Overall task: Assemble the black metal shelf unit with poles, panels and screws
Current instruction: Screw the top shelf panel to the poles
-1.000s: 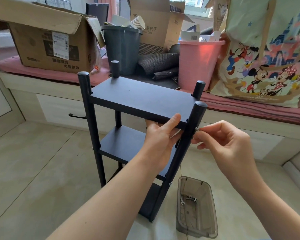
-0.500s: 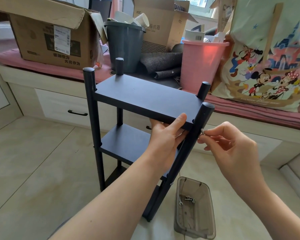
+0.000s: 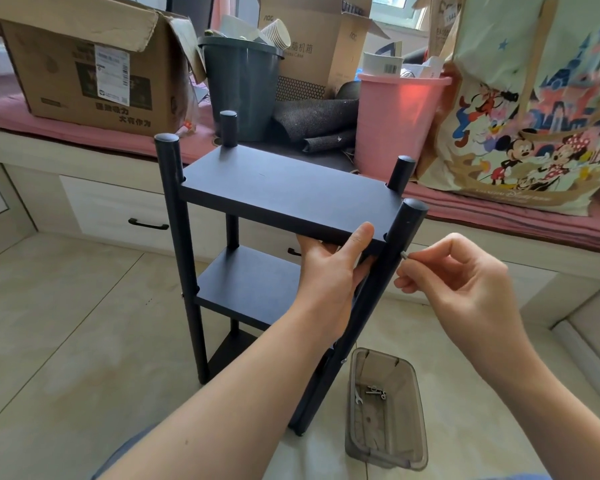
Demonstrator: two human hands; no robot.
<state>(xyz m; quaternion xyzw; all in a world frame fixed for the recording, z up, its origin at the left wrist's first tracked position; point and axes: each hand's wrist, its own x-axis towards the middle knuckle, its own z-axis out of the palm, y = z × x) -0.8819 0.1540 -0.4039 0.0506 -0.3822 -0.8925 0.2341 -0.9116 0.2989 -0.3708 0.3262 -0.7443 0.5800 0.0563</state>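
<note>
The black shelf unit (image 3: 278, 188) stands upright on the tiled floor, with three panels held between round poles. My left hand (image 3: 329, 271) grips the front edge of the top panel, thumb on top and fingers underneath, beside the near right pole (image 3: 388, 271). My right hand (image 3: 458, 275) pinches a small silver screw (image 3: 404, 255) whose tip sits against that pole at the level of the top panel. A second screw head shows lower on the same pole.
A clear plastic tray (image 3: 385, 441) with loose screws and a small wrench (image 3: 358, 399) lies on the floor by the pole's foot. Behind, a pink-cushioned bench carries cardboard boxes (image 3: 84, 64), a grey bin (image 3: 239, 84), a pink bin (image 3: 395, 123) and a cartoon tote bag (image 3: 534, 116).
The view has shifted slightly, so the shelf sits a little further right. Both hands keep their holds; the right hand's fingers stay at the screw on the pole.
</note>
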